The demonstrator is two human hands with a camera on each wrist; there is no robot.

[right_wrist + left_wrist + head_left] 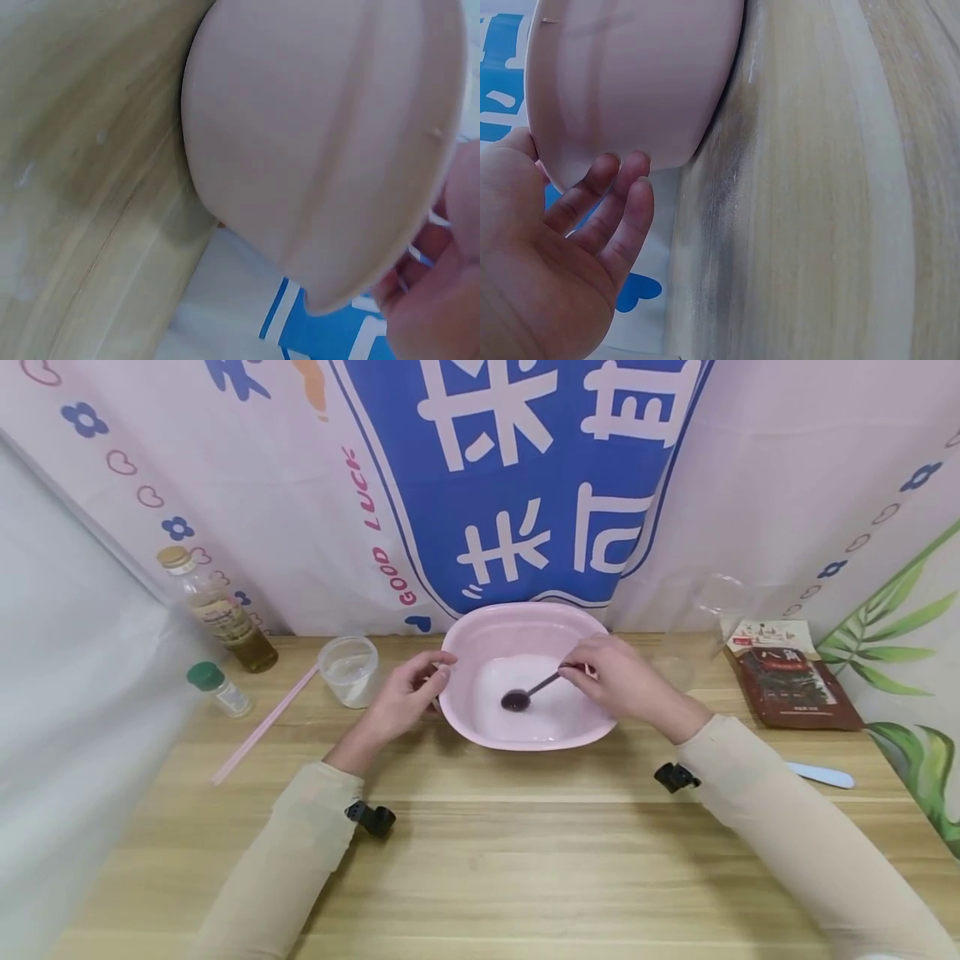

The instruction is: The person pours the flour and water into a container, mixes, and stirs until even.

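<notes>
Two hands at the pink basin point(525, 635), which stands on the wooden table point(480, 860) toward its far edge, against the printed backdrop point(525, 485).

Right hand point(618, 677): over the basin's right rim, fingers curled and pinching the upper end of a spoon point(528, 692). Spoon bowl is dark, lowered into the basin's middle, at or touching the pale bottom; contents of the bowl not readable. In the right wrist view only the basin's outer wall point(322, 150) and a blurred edge of the hand show.

Left hand point(408, 693): at the basin's left rim. Left wrist view shows the fingers point(622, 202) loosely bent, tips touching the outer wall point(630, 82) below the lip, thumb at the rim. A steadying touch, no closed grip.

Left of the basin: clear plastic cup point(349, 670) just beside it, pink straw point(262, 727) lying aslant, small green-capped bottle point(219, 687), taller bottle of amber liquid point(217, 610) farther out. Right of the basin: clear container point(697, 618), red-brown packet point(791, 681), pale blue utensil point(821, 774) on the table.

Risks, as judged:
- Basin is light plastic and only touched; a hard stir against its wall could slide or tip it toward the cup.
- Spoon pinched high on the handle; a slip would drop it and splash the contents.
- Left forearm sweeping back could knock the cup.
</notes>
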